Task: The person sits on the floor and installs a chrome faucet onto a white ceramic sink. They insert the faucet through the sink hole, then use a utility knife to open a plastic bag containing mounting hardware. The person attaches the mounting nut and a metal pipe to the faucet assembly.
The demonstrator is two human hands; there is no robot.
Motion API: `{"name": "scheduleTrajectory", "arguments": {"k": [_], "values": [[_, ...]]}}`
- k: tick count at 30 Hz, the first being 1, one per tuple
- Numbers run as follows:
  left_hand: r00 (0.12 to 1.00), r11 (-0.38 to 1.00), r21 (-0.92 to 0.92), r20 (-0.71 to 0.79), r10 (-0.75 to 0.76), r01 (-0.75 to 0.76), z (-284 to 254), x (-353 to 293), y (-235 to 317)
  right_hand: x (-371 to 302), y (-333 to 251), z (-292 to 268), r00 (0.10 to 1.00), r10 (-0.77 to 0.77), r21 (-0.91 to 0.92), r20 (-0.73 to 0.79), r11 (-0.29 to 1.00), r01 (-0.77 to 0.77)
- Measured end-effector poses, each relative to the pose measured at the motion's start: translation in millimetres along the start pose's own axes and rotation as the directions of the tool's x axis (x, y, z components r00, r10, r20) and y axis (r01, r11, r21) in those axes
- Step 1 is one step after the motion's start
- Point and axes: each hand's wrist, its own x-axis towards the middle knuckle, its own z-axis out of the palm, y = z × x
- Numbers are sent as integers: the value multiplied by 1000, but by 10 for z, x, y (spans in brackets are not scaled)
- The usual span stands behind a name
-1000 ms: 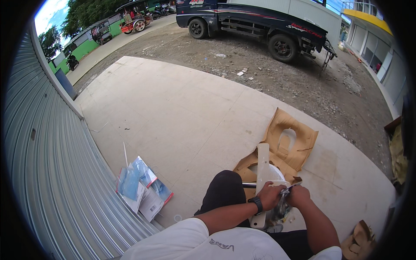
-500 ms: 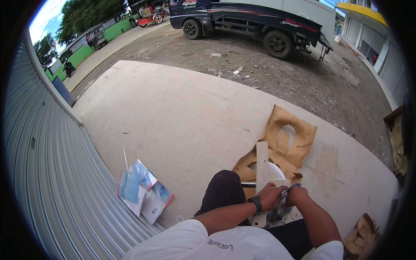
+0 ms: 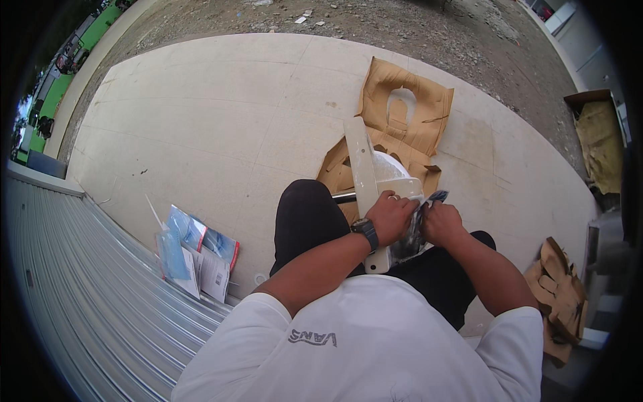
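My left hand [image 3: 392,219], with a dark watch on its wrist, is closed at the left edge of a crinkled clear plastic bag [image 3: 410,242]. Gripping the bag's upper right side is my right hand [image 3: 441,224], its fingers pinched. Dark contents show through the plastic but are too small to name. The bag lies over my lap, against a cream-coloured flat bar assembly [image 3: 362,164] with holes in it. Beyond the hands, a white round part [image 3: 390,165] is partly hidden by that bar. A shiny metal tube [image 3: 343,197] sticks out beside my left knee.
Moulded brown cardboard [image 3: 429,107] lies spread on the tiled floor ahead, and more torn cardboard [image 3: 556,295] sits at my right. Clear plastic packets with papers [image 3: 201,251] lie at the left, by a corrugated metal shutter [image 3: 100,288]. Gravel [image 3: 375,27] borders the floor's far edge.
My view has tilted downward, so the truck has mostly left the picture and the hands appear higher. Both hands stay together on the plastic bag.
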Motion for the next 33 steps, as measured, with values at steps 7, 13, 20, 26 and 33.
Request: {"name": "scheduleTrajectory", "arguments": {"k": [7, 13, 20, 26, 33], "values": [[995, 996, -23, -54, 84, -85, 79, -4, -16, -36, 85, 71, 995, -76, 101, -61, 992, 82], [989, 992, -47, -88, 115, -120, 136, -13, 11, -37, 112, -169, 965, 10, 243, 261, 967, -76], [986, 991, -70, -126, 107, -116, 186, -25, 3, -34, -85, -124, 979, 33, -49, 200, 999, -23], [987, 990, -68, -116, 116, -124, 155, -22, 17, -112, -23, -81, 987, 6, -86, 163, 996, 8], [998, 989, -131, -25, 59, -62, 124, -13, 24, -256, 73, -185, 984, -152, 37, -96, 987, 157]]}}
